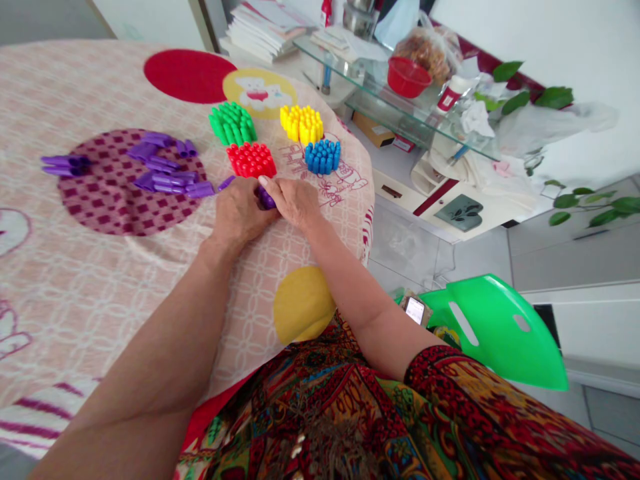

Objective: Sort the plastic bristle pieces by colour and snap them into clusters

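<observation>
My left hand [241, 208] and my right hand [296, 201] meet near the table's edge, fingers curled around a small bunch of upright purple plastic caps [266, 198]. Much of that bunch is hidden by the hands, and my right thumb lies against its far side. One loose purple cap [227, 183] lies by my left knuckles. Just beyond the hands stands a tight group of red caps [251, 160], with green caps [233, 123] behind it. Blue caps [323, 157] and yellow caps [302, 124] stand in similar groups to the right.
Several purple caps [170, 180] lie scattered on the patterned tablecloth [125, 287] to the left. Right of the table is a glass shelf [360, 83] bearing a red bowl [407, 77]. A green plastic chair [495, 333] stands at lower right. Stacked papers [265, 30] are at the back.
</observation>
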Tool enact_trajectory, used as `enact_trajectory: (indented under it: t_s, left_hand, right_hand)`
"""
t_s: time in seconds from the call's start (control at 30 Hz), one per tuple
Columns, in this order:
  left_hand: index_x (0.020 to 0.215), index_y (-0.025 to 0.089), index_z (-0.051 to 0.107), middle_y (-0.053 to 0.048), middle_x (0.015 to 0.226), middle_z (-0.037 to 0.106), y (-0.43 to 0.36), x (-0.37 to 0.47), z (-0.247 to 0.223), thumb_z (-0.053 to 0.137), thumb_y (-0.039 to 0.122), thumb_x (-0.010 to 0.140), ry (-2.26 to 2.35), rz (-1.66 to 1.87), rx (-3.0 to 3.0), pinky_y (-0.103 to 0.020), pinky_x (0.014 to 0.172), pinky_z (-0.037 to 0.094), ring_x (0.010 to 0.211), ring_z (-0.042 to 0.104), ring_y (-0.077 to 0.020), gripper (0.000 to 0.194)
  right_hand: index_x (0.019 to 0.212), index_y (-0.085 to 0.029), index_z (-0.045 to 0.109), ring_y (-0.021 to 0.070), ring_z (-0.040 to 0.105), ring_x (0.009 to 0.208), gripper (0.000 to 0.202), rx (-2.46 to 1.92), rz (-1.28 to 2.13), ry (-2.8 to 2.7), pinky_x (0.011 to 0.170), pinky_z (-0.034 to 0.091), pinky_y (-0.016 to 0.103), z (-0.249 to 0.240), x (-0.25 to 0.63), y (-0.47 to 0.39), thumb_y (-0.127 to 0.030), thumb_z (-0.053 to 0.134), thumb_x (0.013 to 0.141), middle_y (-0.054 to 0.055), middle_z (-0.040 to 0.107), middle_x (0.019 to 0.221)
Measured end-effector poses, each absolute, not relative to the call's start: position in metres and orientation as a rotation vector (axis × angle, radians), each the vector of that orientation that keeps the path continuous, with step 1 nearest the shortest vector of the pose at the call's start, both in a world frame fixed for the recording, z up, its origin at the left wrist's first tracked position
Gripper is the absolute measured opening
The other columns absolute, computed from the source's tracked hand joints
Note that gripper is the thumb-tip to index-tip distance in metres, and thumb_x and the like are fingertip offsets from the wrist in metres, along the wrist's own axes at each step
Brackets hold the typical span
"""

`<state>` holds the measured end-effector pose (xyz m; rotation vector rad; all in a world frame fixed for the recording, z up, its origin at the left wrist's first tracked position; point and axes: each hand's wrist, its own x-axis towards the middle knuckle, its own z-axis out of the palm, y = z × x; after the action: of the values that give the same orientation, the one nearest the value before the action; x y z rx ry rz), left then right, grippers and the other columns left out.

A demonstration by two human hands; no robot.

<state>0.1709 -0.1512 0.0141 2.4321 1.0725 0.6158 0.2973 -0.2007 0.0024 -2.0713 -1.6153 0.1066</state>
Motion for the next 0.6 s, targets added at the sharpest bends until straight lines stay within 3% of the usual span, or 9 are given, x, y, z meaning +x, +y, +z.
enact_trajectory:
  t_s: [0.33,0.6]
  left_hand:
    - [0.105,0.014,0.063,-0.008,0.1,0.065,-0.151,0.164,0.013,0.073,0.036,0.071,1.015,0.564,2.415,-0.031,0.082,0.047,0.094,0.061,-0.0233,0.042]
    - [0.101,0.016,0.064,-0.009,0.1,0.066,-0.15,0.163,0.006,0.074,0.029,0.07,0.968,0.621,2.375,-0.032,0.081,0.048,0.093,0.062,-0.0232,0.035]
  right_hand:
    - [0.082,-0.017,0.071,0.0193,0.064,0.08,0.065,-1.978,0.031,-1.473,0.073,0.043,0.028,-0.006,0.308,-0.2,-0.052,0.022,0.103,0.008,0.068,0.075]
    - [0.069,-0.019,0.071,0.0214,0.064,0.067,0.06,-1.882,0.081,-1.411,0.064,0.041,0.031,-0.005,0.312,-0.202,-0.048,0.029,0.1,0.01,0.069,0.067]
